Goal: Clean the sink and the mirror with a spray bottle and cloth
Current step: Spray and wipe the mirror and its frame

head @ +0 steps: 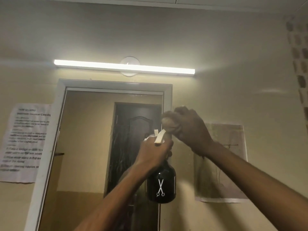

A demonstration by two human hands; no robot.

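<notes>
Right, centre frame I see the spray bottle [161, 185], dark and round with a white scissors mark and white trigger, gripped at the neck by the left hand [154, 153]. What's inside, I can't tell. Just above it, the right hand [190, 129] clutches a bunched brownish cloth [168, 121] against the white-framed mirror [86, 147]. Lit tube lamp [124, 67] up top, printed notice [25, 142] far left.

I see a dim, yellowish room lit by one glaring tube light [124, 67] above the mirror [93, 147]. The whole picture looks soft and hazy, and straight lines bend near its edges.
</notes>
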